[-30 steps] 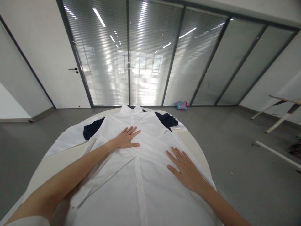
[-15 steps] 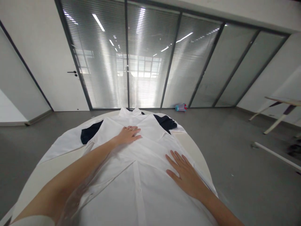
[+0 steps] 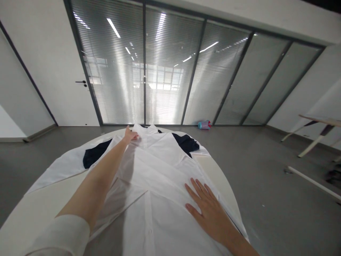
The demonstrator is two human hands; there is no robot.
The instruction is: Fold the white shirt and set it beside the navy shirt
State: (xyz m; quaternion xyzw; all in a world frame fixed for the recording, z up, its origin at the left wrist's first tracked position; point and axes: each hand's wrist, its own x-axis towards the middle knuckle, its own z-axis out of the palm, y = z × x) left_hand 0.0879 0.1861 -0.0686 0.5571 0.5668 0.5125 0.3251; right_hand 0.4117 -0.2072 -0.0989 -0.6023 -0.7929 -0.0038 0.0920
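A white button-front shirt (image 3: 157, 167) lies spread out with its collar at the far end and dark panels (image 3: 97, 153) near both shoulders. My left hand (image 3: 131, 135) reaches far forward to the shirt's left shoulder, just beside the collar. Its fingers look apart, some bent toward the cloth, small and partly hidden at this distance. Nearer to me, my right hand (image 3: 206, 206) rests flat on the right side of the shirt, fingers spread. Creases run across the cloth between the two hands.
The shirt lies on a round pale table (image 3: 221, 170). A blue and red striped object (image 3: 204, 124) is on the floor by the glass partition (image 3: 167, 71). Another table (image 3: 322, 121) stands at the right, with a white bar (image 3: 311, 181) low in front of it.
My left hand has moved forward and left, from the middle of the shirt's upper part to beside the collar. The right hand stays flat in nearly the same place.
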